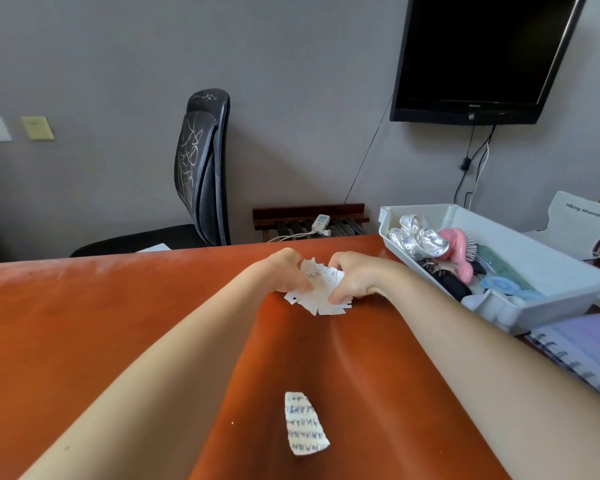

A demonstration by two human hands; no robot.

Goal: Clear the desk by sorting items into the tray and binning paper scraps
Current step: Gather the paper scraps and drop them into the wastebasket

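Bare counter spreads over the left half of the frame, free for a pass. At the right edge the tray and, just below it, a spiral notebook stand in the way. A pile of paper scraps sits at centre, a single scrap at lower centre.

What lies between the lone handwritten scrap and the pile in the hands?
Head view: only bare orange-brown desktop between the lone white handwritten paper scrap and the pile of torn white paper scraps held by left hand and right hand.
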